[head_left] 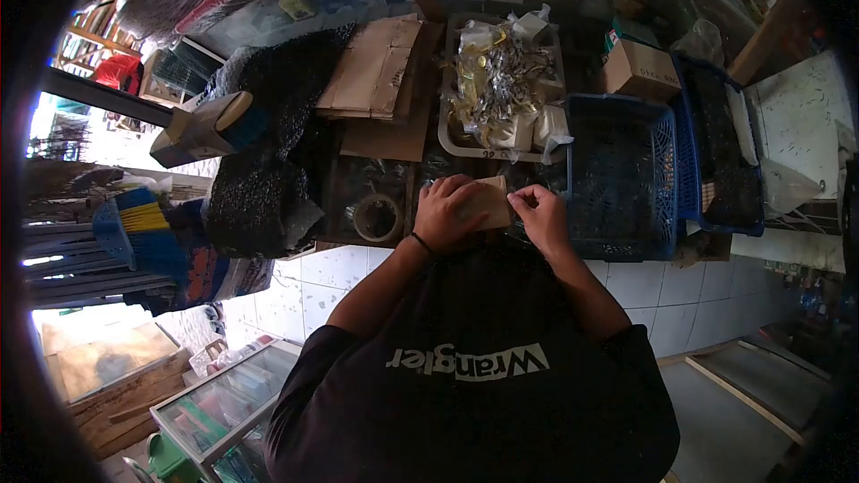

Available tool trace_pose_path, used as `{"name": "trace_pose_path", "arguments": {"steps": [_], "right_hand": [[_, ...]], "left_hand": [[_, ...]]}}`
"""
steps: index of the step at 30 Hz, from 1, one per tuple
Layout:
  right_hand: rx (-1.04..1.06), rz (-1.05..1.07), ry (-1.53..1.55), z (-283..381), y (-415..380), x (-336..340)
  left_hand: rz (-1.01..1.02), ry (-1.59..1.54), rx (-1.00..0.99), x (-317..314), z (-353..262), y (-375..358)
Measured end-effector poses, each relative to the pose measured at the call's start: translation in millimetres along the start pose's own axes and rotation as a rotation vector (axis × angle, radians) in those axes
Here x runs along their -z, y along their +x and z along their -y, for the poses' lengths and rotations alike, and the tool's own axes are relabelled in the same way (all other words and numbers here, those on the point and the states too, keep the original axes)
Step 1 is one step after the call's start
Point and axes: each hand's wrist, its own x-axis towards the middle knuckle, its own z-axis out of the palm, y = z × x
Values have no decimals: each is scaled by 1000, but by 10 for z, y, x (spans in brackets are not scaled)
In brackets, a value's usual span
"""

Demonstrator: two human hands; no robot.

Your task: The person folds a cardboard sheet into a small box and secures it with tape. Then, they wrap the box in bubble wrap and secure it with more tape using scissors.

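Note:
A small brown cardboard box is held close to my chest at the table's near edge. My left hand, with a dark band at the wrist, is closed around the box's left side, fingers lying across its top. At the box's right end, my right hand has thumb and fingertips pinched together. What that pinch holds, if anything, is too small to make out. Just beyond the hands stands a pale tray heaped with small shiny metal pieces and clear plastic packets. A roll of tape lies left of my left hand.
To the right are a blue plastic basket and another blue crate. Flattened cardboard and black bubble wrap lie left. Behind the baskets sits a cardboard box with print. Brushes with blue heads hang far left.

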Motion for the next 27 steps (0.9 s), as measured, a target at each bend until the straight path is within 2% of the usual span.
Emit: {"name": "trace_pose_path", "arguments": {"steps": [7, 27], "right_hand": [[-14, -17, -75, 198, -27, -25], [7, -45, -105, 140, -23, -69]], "left_hand": [[18, -15, 26, 5, 8, -8], [-52, -1, -9, -65, 65, -13]]}}
